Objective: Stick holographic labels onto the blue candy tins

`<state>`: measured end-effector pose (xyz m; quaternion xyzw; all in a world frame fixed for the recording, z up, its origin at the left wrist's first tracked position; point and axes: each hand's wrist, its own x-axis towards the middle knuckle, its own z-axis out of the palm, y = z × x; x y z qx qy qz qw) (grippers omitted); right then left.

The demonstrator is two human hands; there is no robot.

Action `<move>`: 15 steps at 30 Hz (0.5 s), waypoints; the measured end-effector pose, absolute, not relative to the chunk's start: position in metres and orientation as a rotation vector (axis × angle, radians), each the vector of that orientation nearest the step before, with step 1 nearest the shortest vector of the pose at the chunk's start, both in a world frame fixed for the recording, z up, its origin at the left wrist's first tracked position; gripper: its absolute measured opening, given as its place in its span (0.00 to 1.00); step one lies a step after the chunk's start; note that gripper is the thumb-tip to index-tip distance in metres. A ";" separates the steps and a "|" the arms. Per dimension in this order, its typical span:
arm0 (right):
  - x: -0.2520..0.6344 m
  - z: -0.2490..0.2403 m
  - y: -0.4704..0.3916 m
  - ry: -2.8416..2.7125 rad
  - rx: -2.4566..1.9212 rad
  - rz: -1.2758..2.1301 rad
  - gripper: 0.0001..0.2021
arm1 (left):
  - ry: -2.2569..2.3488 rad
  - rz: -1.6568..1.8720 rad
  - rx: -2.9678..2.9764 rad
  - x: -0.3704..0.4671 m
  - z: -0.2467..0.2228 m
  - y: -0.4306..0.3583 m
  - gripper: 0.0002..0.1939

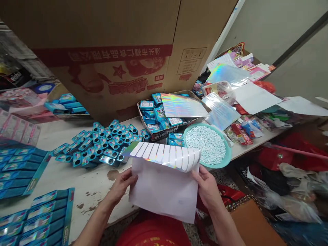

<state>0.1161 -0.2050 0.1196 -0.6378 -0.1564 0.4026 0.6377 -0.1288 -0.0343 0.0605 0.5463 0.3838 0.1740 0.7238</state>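
Note:
Between my two hands is a sticker sheet (164, 191), its plain white back toward me and its top edge curling over to show a row of pale strips with a rainbow sheen. My left hand (124, 182) pinches its left edge, thumb in front. At the right edge my right hand (204, 180) grips it the same way. Just beyond the sheet stands a mint-green basin (229, 154) of small pale-blue candies (205, 143). Many small blue boxes (98, 143) with dark round holes stand in a group on the table, left of the sheet.
Behind stands a carton (164, 135) of blue boxes with a shiny sheet (183, 106) on top. A tall cardboard box (102, 30) rises at the back. Blue display trays (68, 218) sit at left. Sheets and packets (256, 97) crowd the right; bags (289, 184) lie below.

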 end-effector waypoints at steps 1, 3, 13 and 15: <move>0.110 0.115 -0.207 -0.387 -1.484 0.927 0.25 | 0.870 0.374 1.221 -0.134 0.056 -0.033 0.16; 0.093 0.103 -0.208 -0.461 -1.540 0.926 0.20 | 0.951 0.370 1.234 -0.149 0.043 -0.030 0.13; 0.025 0.031 -0.195 -0.639 -1.628 0.981 0.14 | 1.001 0.532 0.775 -0.232 0.051 -0.011 0.29; 0.029 0.013 -0.191 -0.643 -1.649 0.970 0.14 | 1.007 0.418 0.932 -0.226 0.055 -0.007 0.28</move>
